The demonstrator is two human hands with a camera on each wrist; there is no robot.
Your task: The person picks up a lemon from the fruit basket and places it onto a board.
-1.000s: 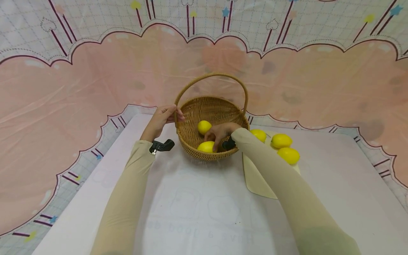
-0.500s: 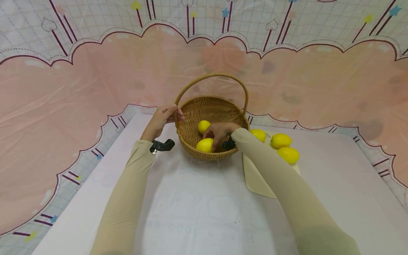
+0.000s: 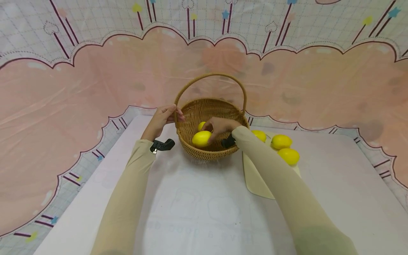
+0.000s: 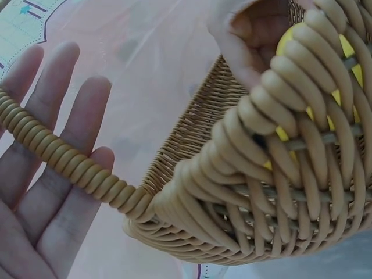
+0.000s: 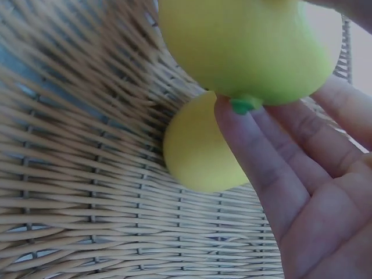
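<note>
My left hand [image 3: 162, 118] holds one side of the wicker basket's handle [image 4: 70, 160], thumb on the near side, the other fingers extended behind it. The basket [image 3: 210, 155] leans with its opening toward me. Inside, my right hand [image 3: 221, 126] grips a yellow lemon [image 3: 201, 139] between thumb and fingers. Close up in the right wrist view, this lemon [image 5: 250, 52] has a greenish end with a small green stem tip. A second lemon [image 5: 200, 145] lies behind it against the wicker, partly hidden by the fingers.
Right of the basket, several lemons [image 3: 281, 141] sit on or around a cream mat [image 3: 256, 182], partly covered by the right sleeve [image 3: 274, 166]. White covering spreads over the table [image 3: 191, 202]. A patterned pink cloth [image 3: 127, 78] hangs behind the basket.
My right hand has raised the gripped lemon from the basket's near wall, up and slightly left, now covering more of the second lemon. The left hand has stayed on the handle.
</note>
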